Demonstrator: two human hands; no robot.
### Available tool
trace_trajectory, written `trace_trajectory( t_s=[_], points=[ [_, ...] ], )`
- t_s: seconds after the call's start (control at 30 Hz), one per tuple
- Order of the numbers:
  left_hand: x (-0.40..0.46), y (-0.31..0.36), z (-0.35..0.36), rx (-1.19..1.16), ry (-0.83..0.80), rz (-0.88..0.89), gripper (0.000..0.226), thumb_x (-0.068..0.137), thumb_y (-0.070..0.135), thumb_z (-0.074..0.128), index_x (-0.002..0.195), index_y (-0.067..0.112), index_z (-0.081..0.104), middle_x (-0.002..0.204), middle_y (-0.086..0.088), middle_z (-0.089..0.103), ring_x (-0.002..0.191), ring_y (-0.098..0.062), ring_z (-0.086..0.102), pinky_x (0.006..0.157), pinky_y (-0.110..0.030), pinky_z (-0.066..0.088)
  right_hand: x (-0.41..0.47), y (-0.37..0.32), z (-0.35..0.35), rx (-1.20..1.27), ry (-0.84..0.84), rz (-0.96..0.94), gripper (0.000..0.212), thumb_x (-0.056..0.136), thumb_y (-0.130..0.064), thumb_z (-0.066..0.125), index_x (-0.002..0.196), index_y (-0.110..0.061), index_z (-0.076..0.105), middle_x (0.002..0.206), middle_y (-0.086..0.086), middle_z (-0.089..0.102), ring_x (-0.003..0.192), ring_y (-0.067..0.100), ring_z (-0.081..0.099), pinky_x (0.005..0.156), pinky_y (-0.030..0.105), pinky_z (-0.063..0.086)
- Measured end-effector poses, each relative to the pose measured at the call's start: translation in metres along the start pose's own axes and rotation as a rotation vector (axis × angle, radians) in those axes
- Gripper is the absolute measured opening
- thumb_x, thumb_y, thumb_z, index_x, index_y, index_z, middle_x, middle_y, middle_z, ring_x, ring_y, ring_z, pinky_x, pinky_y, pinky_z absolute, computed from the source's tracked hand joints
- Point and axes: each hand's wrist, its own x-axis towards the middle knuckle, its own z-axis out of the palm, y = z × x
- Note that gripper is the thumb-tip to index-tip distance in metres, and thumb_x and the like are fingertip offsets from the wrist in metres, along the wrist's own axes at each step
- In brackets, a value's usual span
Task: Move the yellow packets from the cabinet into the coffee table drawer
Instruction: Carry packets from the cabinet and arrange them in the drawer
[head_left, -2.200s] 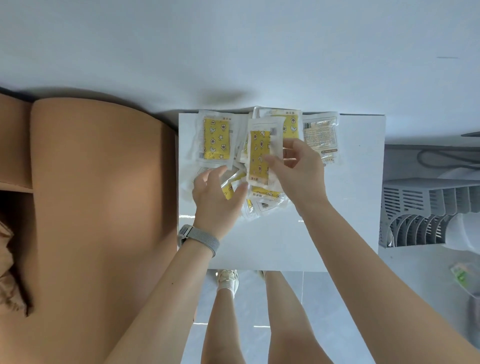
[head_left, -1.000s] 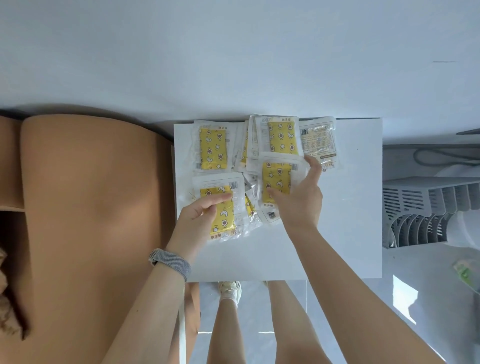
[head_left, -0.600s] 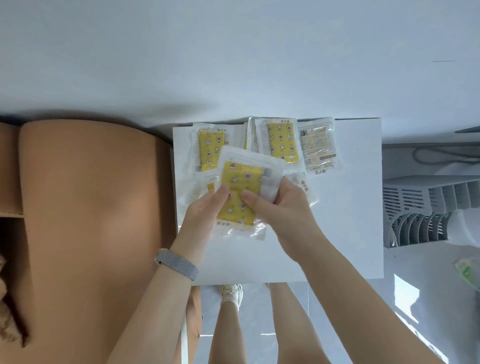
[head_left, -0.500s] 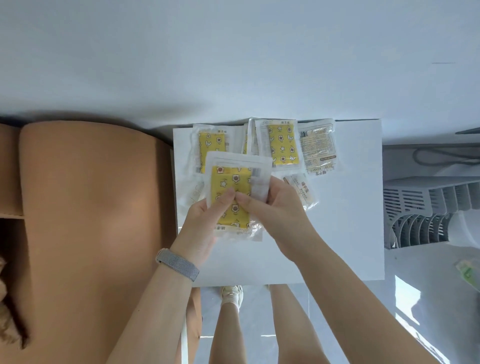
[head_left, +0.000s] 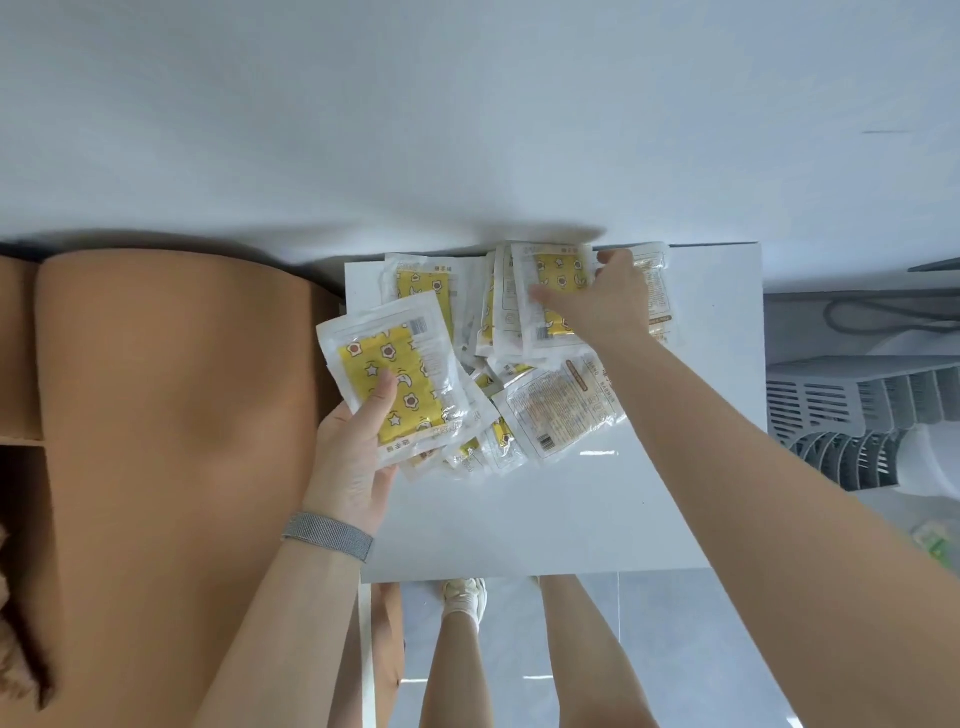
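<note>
White wall behind, pale tiled floor below, and a white cabinet top (head_left: 545, 519) serving as worktop, w/ a tan panel (head_left: 171, 415) to its left.

Head view, the only one: left hand (head_left: 358, 452) grips a gathered stack of yellow packets (head_left: 395, 379), thumb across the front, fingers curled under. Right hand (head_left: 597, 306) reaches to the back row; its fingers are spread over an upright packet (head_left: 550, 296), blurred, so can't tell if they've pinched it or only touch. More loose packets (head_left: 561, 410) lie overlapped mid-top, some back-side up.

To do it well, I'd say: pinch the packet by its clear border, slide it onto the left stack, keep the thumb pressing so slick wrappers don't fan out.

Hidden: no coffee table or drawer in sight. Packet count unclear b/c of the overlaps. Printed text too small to read.
</note>
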Motion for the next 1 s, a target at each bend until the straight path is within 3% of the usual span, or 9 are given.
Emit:
trace_trajectory(
  t_s=[0.23, 0.4, 0.53, 0.57, 0.63, 0.7, 0.8, 0.93, 1.0],
  points=[
    [-0.002, -0.005, 0.005, 0.034, -0.012, -0.019, 0.038, 0.081, 0.030, 0.064, 0.118, 0.019, 0.065, 0.109, -0.001, 0.074, 0.102, -0.020, 0.070, 0.089, -0.040, 0.055, 0.011, 0.001, 0.006, -0.082, 0.015, 0.019, 0.086, 0.066, -0.044, 0.086, 0.129, -0.008, 0.040, 0.128, 0.009, 0.051, 0.119, 0.028, 0.050, 0.092, 0.041, 0.047],
    [-0.002, -0.005, 0.004, 0.041, -0.018, -0.015, 0.037, 0.081, 0.030, 0.064, 0.116, 0.019, 0.065, 0.107, -0.001, 0.074, 0.100, -0.020, 0.071, 0.085, -0.037, 0.057, 0.014, 0.002, 0.002, -0.009, 0.006, 0.062, 0.082, 0.063, -0.041, 0.089, 0.122, -0.006, 0.045, 0.111, 0.007, 0.059, 0.104, 0.025, 0.058, 0.083, 0.040, 0.052],
    [-0.002, -0.005, 0.003, 0.036, -0.015, -0.007, 0.035, 0.083, 0.029, 0.063, 0.116, 0.020, 0.065, 0.106, 0.000, 0.074, 0.097, -0.019, 0.071, 0.083, -0.036, 0.057, 0.000, 0.007, -0.011, 0.079, 0.038, -0.071, 0.040, 0.081, -0.032, 0.077, 0.109, -0.008, 0.061, 0.092, 0.000, 0.062, 0.070, 0.010, 0.057, 0.052, 0.011, 0.042],
    [-0.002, -0.005, 0.003, 0.031, -0.013, -0.006, 0.032, 0.084, 0.028, 0.063, 0.115, 0.021, 0.066, 0.105, 0.001, 0.075, 0.096, -0.018, 0.072, 0.081, -0.035, 0.058, -0.007, 0.011, -0.015, 0.179, 0.028, -0.076, 0.029, 0.084, -0.029, 0.074, 0.104, -0.011, 0.064, 0.091, -0.001, 0.065, 0.070, 0.009, 0.060, 0.055, 0.010, 0.045],
    [-0.001, -0.006, 0.004, 0.030, -0.015, -0.011, 0.025, 0.087, 0.029, 0.062, 0.110, 0.023, 0.067, 0.100, 0.003, 0.075, 0.091, -0.015, 0.073, 0.076, -0.031, 0.057, -0.022, 0.016, -0.022, 0.445, -0.001, -0.011, 0.016, 0.084, -0.025, 0.075, 0.094, -0.019, 0.063, 0.093, -0.003, 0.069, 0.083, 0.013, 0.067, 0.074, 0.025, 0.057],
    [-0.003, -0.004, 0.006, 0.033, -0.033, -0.029, 0.023, 0.084, 0.033, 0.064, 0.104, 0.025, 0.069, 0.098, 0.006, 0.076, 0.090, -0.014, 0.072, 0.082, -0.033, 0.055, -0.038, 0.024, -0.028, 0.643, -0.038, 0.065, 0.016, 0.084, -0.020, 0.076, 0.092, -0.022, 0.062, 0.094, -0.004, 0.071, 0.089, 0.016, 0.070, 0.084, 0.037, 0.059],
    [-0.005, -0.004, 0.010, 0.006, -0.122, -0.072, 0.026, 0.082, 0.035, 0.067, 0.106, 0.024, 0.072, 0.111, 0.002, 0.073, 0.105, -0.018, 0.069, 0.095, -0.043, 0.051, -0.067, 0.035, -0.033, 0.810, -0.158, 0.138, 0.016, 0.083, -0.012, 0.075, 0.096, -0.017, 0.066, 0.094, 0.000, 0.075, 0.089, 0.020, 0.073, 0.082, 0.040, 0.059],
    [-0.010, -0.007, 0.019, -0.120, -0.268, -0.137, 0.026, 0.084, 0.029, 0.057, 0.101, 0.021, 0.076, 0.113, -0.004, 0.072, 0.104, -0.022, 0.069, 0.084, -0.041, 0.058, -0.100, 0.046, -0.019, 0.897, -0.285, 0.209, 0.018, 0.086, -0.010, 0.070, 0.104, -0.010, 0.068, 0.097, 0.007, 0.076, 0.090, 0.027, 0.073, 0.078, 0.040, 0.058],
    [-0.012, -0.009, 0.022, -0.111, -0.303, -0.167, 0.028, 0.081, 0.034, 0.062, 0.100, 0.020, 0.077, 0.113, -0.006, 0.072, 0.104, -0.023, 0.069, 0.082, -0.041, 0.059, -0.112, 0.046, -0.010, 0.942, -0.332, 0.216, 0.023, 0.091, -0.011, 0.065, 0.113, -0.007, 0.065, 0.103, 0.009, 0.075, 0.095, 0.028, 0.071, 0.083, 0.042, 0.057]
  ],
)
